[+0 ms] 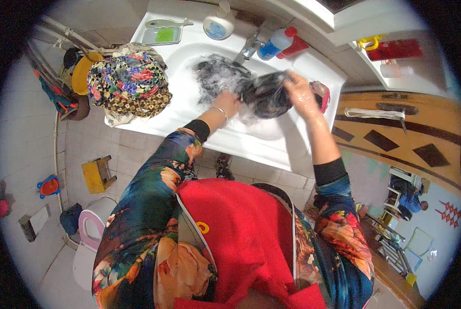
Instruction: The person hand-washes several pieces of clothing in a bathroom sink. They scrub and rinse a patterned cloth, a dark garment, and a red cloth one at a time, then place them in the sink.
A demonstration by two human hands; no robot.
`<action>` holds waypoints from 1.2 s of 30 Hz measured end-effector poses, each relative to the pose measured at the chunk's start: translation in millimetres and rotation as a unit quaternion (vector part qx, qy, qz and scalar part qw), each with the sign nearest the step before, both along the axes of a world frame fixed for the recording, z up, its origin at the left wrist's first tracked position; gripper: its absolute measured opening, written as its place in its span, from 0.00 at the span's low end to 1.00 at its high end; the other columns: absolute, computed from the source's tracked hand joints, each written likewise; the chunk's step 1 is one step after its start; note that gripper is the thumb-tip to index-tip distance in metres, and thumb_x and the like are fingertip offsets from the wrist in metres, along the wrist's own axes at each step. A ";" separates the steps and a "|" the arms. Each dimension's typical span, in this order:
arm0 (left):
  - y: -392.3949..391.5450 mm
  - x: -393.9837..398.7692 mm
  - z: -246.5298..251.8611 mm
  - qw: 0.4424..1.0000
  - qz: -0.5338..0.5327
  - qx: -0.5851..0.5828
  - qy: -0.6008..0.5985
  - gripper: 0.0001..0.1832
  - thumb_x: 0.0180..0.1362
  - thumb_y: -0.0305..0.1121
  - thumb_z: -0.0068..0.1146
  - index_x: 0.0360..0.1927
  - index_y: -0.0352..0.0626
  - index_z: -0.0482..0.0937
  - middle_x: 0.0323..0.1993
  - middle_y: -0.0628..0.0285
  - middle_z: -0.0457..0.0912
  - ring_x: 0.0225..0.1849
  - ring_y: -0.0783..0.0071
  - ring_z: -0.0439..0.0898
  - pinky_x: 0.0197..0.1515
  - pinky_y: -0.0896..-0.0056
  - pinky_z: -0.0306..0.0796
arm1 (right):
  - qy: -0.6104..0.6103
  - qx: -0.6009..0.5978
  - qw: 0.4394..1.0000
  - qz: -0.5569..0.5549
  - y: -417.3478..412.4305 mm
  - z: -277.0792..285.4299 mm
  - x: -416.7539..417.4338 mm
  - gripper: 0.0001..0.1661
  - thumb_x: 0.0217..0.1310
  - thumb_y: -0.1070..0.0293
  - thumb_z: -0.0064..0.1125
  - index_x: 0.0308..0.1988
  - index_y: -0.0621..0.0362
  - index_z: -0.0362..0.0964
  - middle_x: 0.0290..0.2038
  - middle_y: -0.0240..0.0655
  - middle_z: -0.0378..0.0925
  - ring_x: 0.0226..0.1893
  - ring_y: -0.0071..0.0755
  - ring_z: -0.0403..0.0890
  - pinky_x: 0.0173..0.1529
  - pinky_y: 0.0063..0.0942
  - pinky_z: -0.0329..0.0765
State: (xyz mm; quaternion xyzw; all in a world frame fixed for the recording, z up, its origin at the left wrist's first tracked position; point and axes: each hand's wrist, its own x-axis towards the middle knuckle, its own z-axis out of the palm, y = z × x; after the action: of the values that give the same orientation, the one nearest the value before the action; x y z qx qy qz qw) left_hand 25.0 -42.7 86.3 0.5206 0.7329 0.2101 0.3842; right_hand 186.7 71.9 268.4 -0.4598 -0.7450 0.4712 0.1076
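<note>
A soaked black cloth garment [271, 94] lies bunched in the white washbasin [176, 129], with white suds [230, 83] over its left part. My right hand [302, 92] grips the garment's right end and lifts it above the basin floor. At the suds' lower edge, my left hand [227, 103] has its fingers curled at the middle of the same cloth; foam and blur partly hide the fingertips. Behind the cloth stands a chrome faucet [250, 49]. A folded pile of flower-printed clothes [130, 83] rests on the basin's left side.
Along the back rim are a soap dish [162, 36], a pump bottle [218, 26], a blue-labelled bottle [275, 44] and a red tube [293, 48]. A red-edged item [323, 96] sits right of my hand. A wooden door [400, 131], yellow stool [97, 174] and toilet [93, 239] surround me.
</note>
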 end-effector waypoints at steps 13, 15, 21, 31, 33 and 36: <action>9.1 -91.0 119.6 0.698 0.293 0.229 -0.612 0.07 0.56 0.33 0.54 0.27 0.41 0.78 0.25 0.69 0.75 0.29 0.78 0.70 0.36 0.76 0.65 | 0.042 0.004 0.998 -0.044 0.6 96.1 19.5 0.12 0.62 0.69 0.48 0.43 0.57 0.75 0.32 0.25 0.76 0.30 0.17 0.71 0.35 0.20 0.70; 14.6 -117.6 121.2 0.812 0.169 0.244 -0.503 0.09 0.55 0.37 0.57 0.29 0.41 0.78 0.25 0.69 0.76 0.30 0.77 0.71 0.37 0.75 0.65 | 0.006 -0.020 0.998 -0.052 6.9 68.1 23.9 0.13 0.62 0.69 0.47 0.43 0.56 0.76 0.32 0.26 0.77 0.31 0.20 0.72 0.38 0.22 0.71; 16.0 -137.7 168.5 0.982 -0.125 0.102 -0.094 0.13 0.52 0.30 0.64 0.41 0.42 0.81 0.33 0.69 0.82 0.33 0.84 0.75 0.39 0.81 0.69 | 0.204 -0.120 0.966 -0.106 18.5 14.8 37.2 0.12 0.63 0.72 0.44 0.43 0.59 0.74 0.34 0.28 0.78 0.34 0.24 0.76 0.43 0.23 0.72; 24.7 -125.0 253.7 0.914 -0.127 0.384 -0.031 0.33 0.42 0.30 0.68 0.55 0.40 0.69 0.48 0.62 0.76 0.52 0.72 0.72 0.60 0.72 0.63 | 0.252 0.087 0.963 -0.022 -7.7 112.9 7.1 0.14 0.61 0.71 0.49 0.47 0.61 0.72 0.35 0.28 0.75 0.34 0.22 0.74 0.40 0.21 0.72; 21.3 -100.0 236.0 0.873 -0.215 0.437 -0.029 0.37 0.43 0.30 0.69 0.59 0.43 0.68 0.50 0.63 0.75 0.53 0.71 0.72 0.60 0.71 0.63 | 0.138 0.092 0.986 -0.007 -30.8 115.9 -18.4 0.13 0.58 0.69 0.55 0.43 0.60 0.76 0.31 0.24 0.74 0.31 0.17 0.71 0.36 0.18 0.69; 44.0 -91.9 147.3 0.947 -0.190 0.143 -0.216 0.16 0.52 0.30 0.64 0.45 0.40 0.77 0.39 0.69 0.79 0.42 0.79 0.75 0.50 0.75 0.69 | 0.144 -0.011 0.989 0.037 -24.5 70.7 -25.1 0.11 0.58 0.71 0.55 0.41 0.61 0.77 0.31 0.25 0.76 0.30 0.17 0.72 0.36 0.19 0.70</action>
State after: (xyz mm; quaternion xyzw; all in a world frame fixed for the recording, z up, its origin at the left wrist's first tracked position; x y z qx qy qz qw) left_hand -66.9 1.3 233.6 0.6422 0.4821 0.3431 0.4873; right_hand 161.6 47.4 339.1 -0.3602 -0.7330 0.5446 0.1908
